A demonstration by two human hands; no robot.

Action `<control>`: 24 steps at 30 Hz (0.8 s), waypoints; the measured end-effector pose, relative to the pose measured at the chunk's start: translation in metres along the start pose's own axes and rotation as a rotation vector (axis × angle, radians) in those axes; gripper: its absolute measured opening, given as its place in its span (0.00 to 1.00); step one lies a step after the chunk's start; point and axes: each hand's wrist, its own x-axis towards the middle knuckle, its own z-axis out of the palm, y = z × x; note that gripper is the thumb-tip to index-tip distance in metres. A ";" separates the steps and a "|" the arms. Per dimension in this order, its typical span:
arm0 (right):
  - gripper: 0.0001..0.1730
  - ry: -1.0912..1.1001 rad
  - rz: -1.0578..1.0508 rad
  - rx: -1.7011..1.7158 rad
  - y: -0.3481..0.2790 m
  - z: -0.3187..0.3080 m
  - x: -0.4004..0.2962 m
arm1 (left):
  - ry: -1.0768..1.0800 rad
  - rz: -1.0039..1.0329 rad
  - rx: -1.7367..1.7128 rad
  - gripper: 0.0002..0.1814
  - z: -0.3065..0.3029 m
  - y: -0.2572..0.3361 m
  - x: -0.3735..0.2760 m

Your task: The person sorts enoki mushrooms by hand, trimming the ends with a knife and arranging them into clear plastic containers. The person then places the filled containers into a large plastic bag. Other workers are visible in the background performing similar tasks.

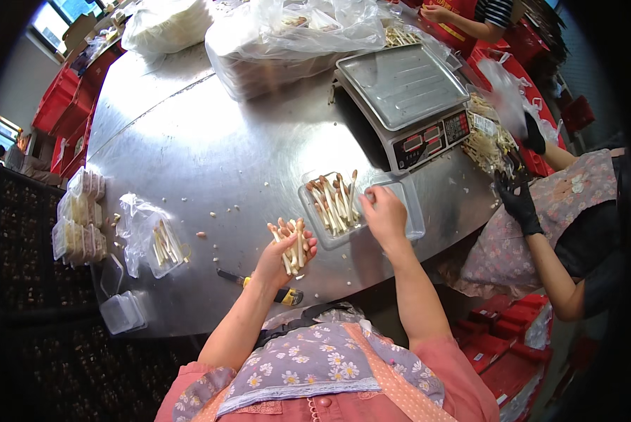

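Observation:
A bunch of slender brown-capped mushrooms (290, 245) with long pale stems is gripped in my left hand (273, 266). To its right lies a clear plastic tray (332, 243), with more such mushrooms (336, 203) laid side by side in it, caps pointing away from me. My right hand (386, 213) hovers at the tray's right side, its fingers curled close to the outermost mushroom; whether they touch it I cannot tell. Beneath that hand is another clear plastic tray or lid (413, 219). A yellow-and-black utility knife (292, 296) lies partly behind my left wrist.
A digital scale (405, 89) stands beyond the trays. Bagged stacks of trays (289, 58) fill the far side. Packed punnets (80, 221) and a bagged tray of mushrooms (166, 248) sit at left. On the right, a co-worker's gloved hand (521, 208) is beside a mushroom pile (484, 142).

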 end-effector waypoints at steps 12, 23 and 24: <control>0.10 0.031 -0.127 -0.111 -0.015 0.041 0.018 | 0.084 -0.006 0.129 0.20 0.002 0.007 -0.008; 0.22 -0.360 -0.055 -0.349 -0.048 0.038 0.011 | 0.033 -0.039 0.140 0.17 -0.005 0.019 0.002; 0.22 -0.357 -0.020 -0.359 -0.047 0.039 0.010 | 0.034 -0.048 0.141 0.18 -0.006 0.020 0.002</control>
